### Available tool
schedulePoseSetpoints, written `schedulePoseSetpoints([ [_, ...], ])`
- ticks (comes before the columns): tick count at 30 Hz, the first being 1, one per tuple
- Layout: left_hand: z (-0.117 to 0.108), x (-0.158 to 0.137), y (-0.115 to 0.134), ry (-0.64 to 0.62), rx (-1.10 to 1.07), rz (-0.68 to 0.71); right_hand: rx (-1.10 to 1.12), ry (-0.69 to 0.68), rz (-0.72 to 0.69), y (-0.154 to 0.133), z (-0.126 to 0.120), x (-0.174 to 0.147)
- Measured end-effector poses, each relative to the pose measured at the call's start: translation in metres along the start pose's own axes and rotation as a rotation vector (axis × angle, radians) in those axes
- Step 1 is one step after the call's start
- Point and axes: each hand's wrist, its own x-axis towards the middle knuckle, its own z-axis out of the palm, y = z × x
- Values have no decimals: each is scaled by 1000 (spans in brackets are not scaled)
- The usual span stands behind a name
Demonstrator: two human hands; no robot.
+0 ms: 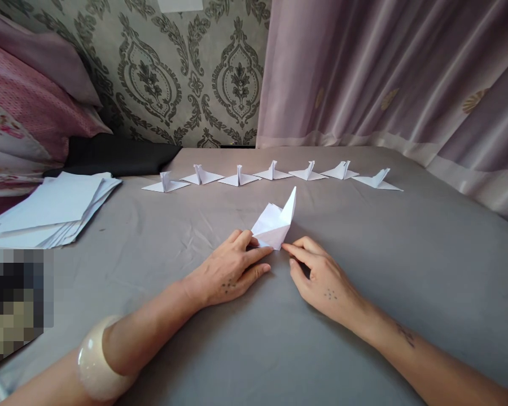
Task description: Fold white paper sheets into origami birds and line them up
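A sheet of white paper, partly folded [273, 225], lies on the grey cloth, with one pointed flap standing up at its right side. My left hand [237, 268] holds the paper at its left and lower edge, the index finger pressing along the bottom and the other fingertips curled at the side. My right hand [322, 270] is just right of the paper. Its index fingertip touches or nearly touches the lower right corner, and the thumb is apart from it with nothing between them.
Several folded paper figures [239, 178] stand in a row behind my hands. A stack of white paper [59, 197] lies at the left, near a black cloth [122, 155]. Below it is a blurred-out object [12, 304]. A curtain [364, 73] hangs at the right.
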Motion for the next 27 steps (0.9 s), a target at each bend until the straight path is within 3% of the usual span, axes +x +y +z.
schedulePoseSetpoints([
  [6, -4, 0, -1, 180, -311, -306, -124, -18, -54, -2, 0, -2],
  [12, -6, 13, 4, 196, -446, -463, -276, -14, -138, -8, 2, -5],
  [18, -5, 22, 5, 223, -451, -530, -294, -13, -176, -9, 0, -4],
  [22, -6, 21, 4, 236, -405, -570, -180, -25, -99, -6, -2, -4],
  [25, -6, 21, 4, 223, -393, -595, -41, 66, -16, -3, -1, -3],
  [27, -6, 21, 4, 218, -396, -604, 1, 117, -42, -2, 0, -2],
])
